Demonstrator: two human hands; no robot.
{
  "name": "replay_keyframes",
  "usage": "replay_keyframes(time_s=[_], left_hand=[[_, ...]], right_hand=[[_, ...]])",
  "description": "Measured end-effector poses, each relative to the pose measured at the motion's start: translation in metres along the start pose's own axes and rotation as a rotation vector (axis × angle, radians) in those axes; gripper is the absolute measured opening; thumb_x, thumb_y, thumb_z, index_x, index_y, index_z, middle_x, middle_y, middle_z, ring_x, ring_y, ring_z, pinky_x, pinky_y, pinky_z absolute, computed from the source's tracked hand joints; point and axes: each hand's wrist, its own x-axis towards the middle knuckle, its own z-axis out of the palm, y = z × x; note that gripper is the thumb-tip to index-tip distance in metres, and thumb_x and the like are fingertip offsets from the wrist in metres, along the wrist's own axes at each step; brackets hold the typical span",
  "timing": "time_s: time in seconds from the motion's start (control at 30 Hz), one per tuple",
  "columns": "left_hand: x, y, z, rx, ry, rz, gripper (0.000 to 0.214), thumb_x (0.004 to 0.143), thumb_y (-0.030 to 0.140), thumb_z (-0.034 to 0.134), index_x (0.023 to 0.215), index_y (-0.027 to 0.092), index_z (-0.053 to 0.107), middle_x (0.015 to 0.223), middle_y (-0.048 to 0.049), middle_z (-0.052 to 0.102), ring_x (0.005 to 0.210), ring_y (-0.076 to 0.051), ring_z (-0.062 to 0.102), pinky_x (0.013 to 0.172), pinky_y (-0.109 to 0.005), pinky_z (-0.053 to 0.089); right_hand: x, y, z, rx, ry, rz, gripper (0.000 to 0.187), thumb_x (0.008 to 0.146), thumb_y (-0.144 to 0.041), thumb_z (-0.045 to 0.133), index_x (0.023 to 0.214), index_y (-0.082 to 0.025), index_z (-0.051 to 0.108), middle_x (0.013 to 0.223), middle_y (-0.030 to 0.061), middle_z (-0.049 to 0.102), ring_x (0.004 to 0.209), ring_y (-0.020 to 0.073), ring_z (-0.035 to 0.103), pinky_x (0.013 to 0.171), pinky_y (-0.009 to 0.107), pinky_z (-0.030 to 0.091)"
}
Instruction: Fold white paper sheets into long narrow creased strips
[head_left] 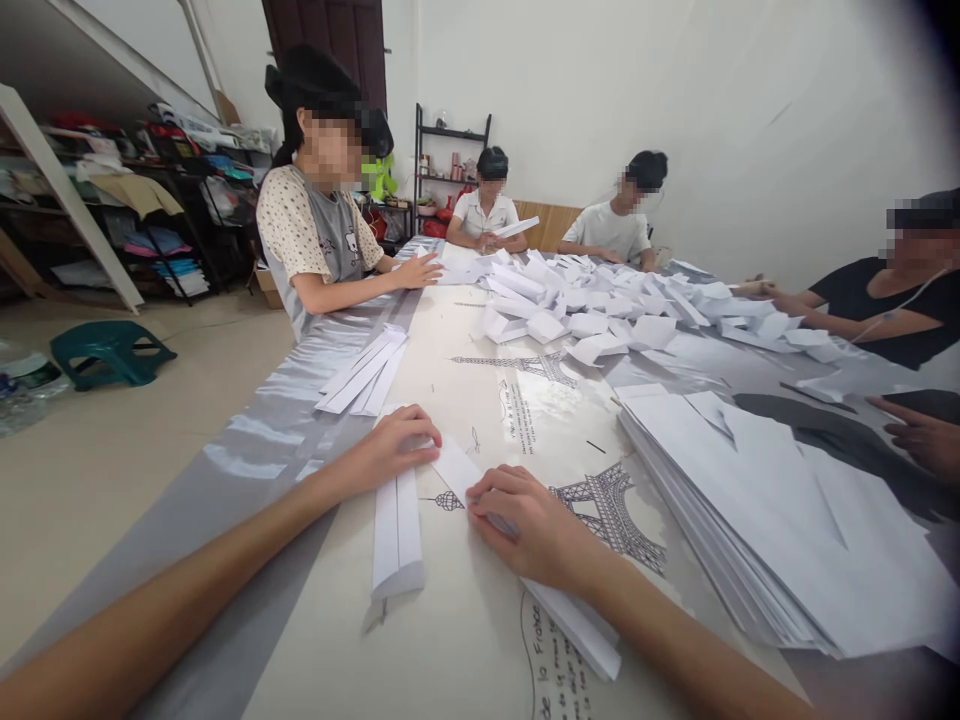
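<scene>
A long folded white paper strip (454,470) lies slantwise on the table in front of me, its near end (581,630) reaching past my right forearm. My left hand (399,450) has its fingers curled closed at the strip's far end. Farther along it, my right hand (529,520) is closed on the strip with thumb and fingers at its edge. Beneath my left hand another folded strip (397,545) runs towards me, with a crease down its length. Just beyond lie several flat folded strips (365,370).
A thick stack of white paper sheets (757,510) stands at the right. Beyond it spreads a large heap of folded paper pieces (592,300). Several people sit around the table (442,385), one at the left with a hand (418,270) over paper. A green stool (112,352) is on the floor.
</scene>
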Motion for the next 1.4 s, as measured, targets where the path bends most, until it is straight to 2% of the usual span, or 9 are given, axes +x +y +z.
replay_keyframes(time_s=[0.07,0.13,0.23,0.33,0.5,0.93,1.4], left_hand=[[0.001,-0.001,-0.003,-0.04,-0.025,-0.016,0.025,0.098,0.044,0.056,0.1,0.023,0.069,0.103,-0.0034,0.06,0.097,-0.02,0.06,0.092,-0.032,0.047],[0.002,-0.003,-0.004,-0.053,-0.023,-0.032,0.025,0.097,0.044,0.058,0.101,0.023,0.069,0.103,-0.003,0.06,0.098,-0.019,0.06,0.092,-0.031,0.046],[0.003,-0.005,-0.003,-0.075,-0.009,-0.05,0.023,0.096,0.044,0.06,0.1,0.023,0.07,0.101,-0.0022,0.06,0.097,-0.019,0.06,0.091,-0.03,0.045],[0.005,-0.006,0.0,-0.11,0.009,-0.069,0.023,0.094,0.044,0.062,0.095,0.023,0.071,0.098,-0.0019,0.06,0.093,-0.019,0.06,0.087,-0.029,0.044],[0.009,-0.007,0.004,-0.111,0.035,-0.098,0.021,0.092,0.041,0.064,0.087,0.022,0.072,0.093,-0.0012,0.059,0.085,-0.017,0.059,0.083,-0.03,0.042],[0.011,-0.007,0.007,-0.036,0.04,-0.127,0.022,0.092,0.041,0.062,0.085,0.022,0.072,0.088,-0.0006,0.057,0.08,-0.017,0.056,0.079,-0.031,0.041],[0.011,-0.012,0.011,0.027,0.029,-0.131,0.021,0.095,0.04,0.06,0.088,0.024,0.071,0.088,-0.0004,0.059,0.085,-0.019,0.057,0.082,-0.033,0.039]], right_hand=[[0.0,0.001,0.001,-0.001,-0.012,0.003,0.015,0.095,-0.015,0.054,0.089,-0.021,0.066,0.099,0.0056,0.068,0.093,0.0202,0.064,0.085,0.038,0.053],[0.0,0.003,0.004,-0.012,-0.012,-0.005,0.015,0.095,-0.014,0.053,0.102,-0.021,0.065,0.109,0.007,0.067,0.099,0.0213,0.062,0.089,0.04,0.052],[-0.001,0.005,0.006,-0.047,-0.024,-0.037,0.037,0.095,-0.012,0.048,0.129,-0.022,0.057,0.135,0.0095,0.059,0.111,0.0249,0.057,0.095,0.047,0.05],[-0.002,0.005,0.007,-0.07,-0.051,-0.063,0.045,0.096,-0.012,0.044,0.14,-0.022,0.05,0.148,0.0101,0.051,0.112,0.0276,0.054,0.096,0.051,0.049],[-0.001,0.006,0.009,-0.073,-0.064,-0.082,0.045,0.097,-0.013,0.043,0.141,-0.021,0.05,0.146,0.008,0.055,0.106,0.0272,0.052,0.094,0.051,0.05],[-0.001,0.005,0.009,-0.09,-0.078,-0.074,0.041,0.099,-0.015,0.043,0.139,-0.019,0.052,0.147,0.0078,0.054,0.104,0.0269,0.051,0.094,0.051,0.05],[-0.001,0.003,0.008,-0.107,-0.078,-0.058,0.042,0.099,-0.015,0.044,0.14,-0.02,0.053,0.147,0.0063,0.055,0.101,0.0256,0.052,0.091,0.049,0.051]])
